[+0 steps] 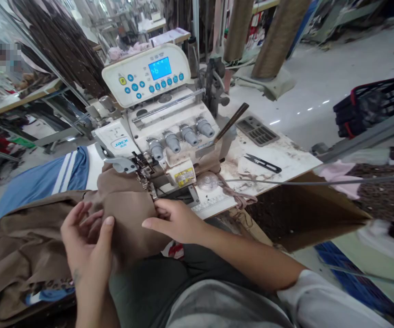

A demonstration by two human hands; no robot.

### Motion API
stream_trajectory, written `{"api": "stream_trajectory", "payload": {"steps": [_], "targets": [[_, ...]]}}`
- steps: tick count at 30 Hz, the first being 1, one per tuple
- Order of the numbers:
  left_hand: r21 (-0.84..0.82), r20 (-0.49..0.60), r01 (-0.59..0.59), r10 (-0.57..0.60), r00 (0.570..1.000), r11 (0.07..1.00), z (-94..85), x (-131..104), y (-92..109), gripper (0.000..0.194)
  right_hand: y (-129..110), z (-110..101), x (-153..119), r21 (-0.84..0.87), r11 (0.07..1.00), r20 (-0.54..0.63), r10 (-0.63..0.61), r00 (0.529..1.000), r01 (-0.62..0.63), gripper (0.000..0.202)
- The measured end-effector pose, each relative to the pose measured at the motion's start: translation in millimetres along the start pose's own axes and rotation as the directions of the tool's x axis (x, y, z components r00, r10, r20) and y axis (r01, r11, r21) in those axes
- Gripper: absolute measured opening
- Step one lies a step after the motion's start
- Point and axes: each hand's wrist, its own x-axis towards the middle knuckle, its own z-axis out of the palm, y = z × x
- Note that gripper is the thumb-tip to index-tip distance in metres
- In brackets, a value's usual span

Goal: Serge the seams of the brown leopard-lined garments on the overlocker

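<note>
Brown fabric [132, 214] lies under the needle and presser foot area [145, 180] of a white JACK overlock sewing machine [169, 123]. My right hand [179, 221] grips the cloth's right edge just in front of the presser foot, thumb on top; its curled fingertips are partly hidden. Over the cloth to the left, my left hand [89, 241] is open, fingers bent and thumb apart. Whether its fingertips touch the cloth I cannot tell. More of the brown cloth spreads in folds to the left, down past the table edge.
Blue fabric with white stripes [63, 173] lies left of the machine. Black thread snips [263, 163] and a grey compartment tray [257, 130] sit on the table at right. A cardboard box [320, 218] stands below the table's right edge. A black basket [375, 107] is farther right.
</note>
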Motion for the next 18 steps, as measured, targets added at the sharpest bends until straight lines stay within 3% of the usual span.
{"api": "stream_trajectory", "payload": {"steps": [2,4,7,9,13,18], "targets": [[-0.075,0.031,0.088,-0.085,0.996,0.993,0.0,6,-8,0.076,-4,-3,0,0.041,0.998,0.098,0.043,0.994,-0.047,0.043],[-0.090,0.023,0.070,-0.069,0.997,0.993,0.7,8,-8,0.068,-6,-10,-4,0.019,0.999,0.139,0.039,0.990,-0.042,0.049],[-0.083,-0.010,0.016,-0.017,1.000,0.996,4.0,5,0,0.061,-3,-22,-11,-0.071,0.997,0.100,-0.017,0.995,0.024,0.049],[-0.066,-0.017,-0.001,0.000,1.000,0.998,6.6,1,5,0.061,2,-27,-15,-0.038,0.999,0.073,-0.035,0.997,0.038,0.044],[-0.022,-0.038,-0.011,0.011,0.999,1.000,8.6,-4,10,0.059,12,-31,-18,0.097,0.994,-0.055,-0.037,0.998,0.042,0.030],[0.061,-0.061,-0.021,0.025,0.998,0.998,0.9,-6,13,0.060,17,-35,-24,-0.081,0.980,-0.279,-0.198,0.940,0.183,0.016]]}}
